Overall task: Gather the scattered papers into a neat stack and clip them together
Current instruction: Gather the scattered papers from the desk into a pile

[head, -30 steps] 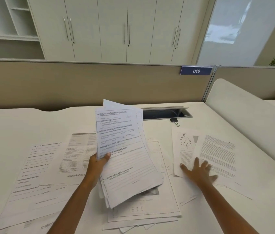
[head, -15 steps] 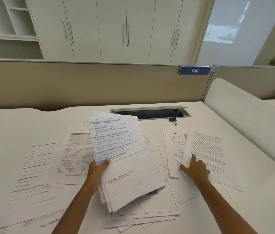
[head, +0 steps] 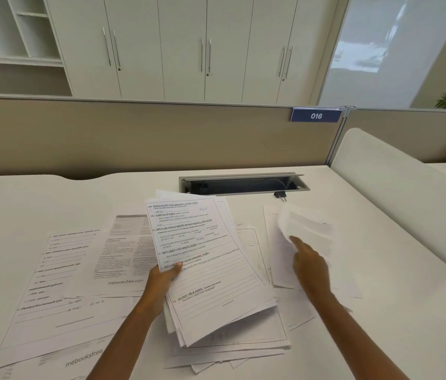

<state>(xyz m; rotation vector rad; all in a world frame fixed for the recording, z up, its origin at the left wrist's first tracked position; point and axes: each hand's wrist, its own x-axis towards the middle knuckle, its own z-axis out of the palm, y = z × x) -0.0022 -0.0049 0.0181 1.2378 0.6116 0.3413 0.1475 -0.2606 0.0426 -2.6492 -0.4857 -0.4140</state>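
My left hand (head: 161, 281) grips a stack of printed sheets (head: 205, 270) by its left edge, held tilted above the desk. My right hand (head: 308, 263) pinches a blurred printed sheet (head: 306, 229) and lifts its near edge off the desk; another sheet (head: 282, 259) lies under it. Loose papers (head: 60, 283) are spread flat to the left, and more (head: 232, 349) lie beneath the held stack. A small black binder clip (head: 279, 195) sits on the desk just in front of the cable slot.
The white desk (head: 380, 311) ends at a beige partition (head: 134, 135) behind. An open cable slot (head: 243, 183) is set into the desk's far middle. A white curved divider (head: 397, 187) rises on the right. White cabinets stand beyond the partition.
My right hand went from pressing flat on the right-hand sheet to pinching it and lifting it off the desk. The stack in my left hand sank a little lower.
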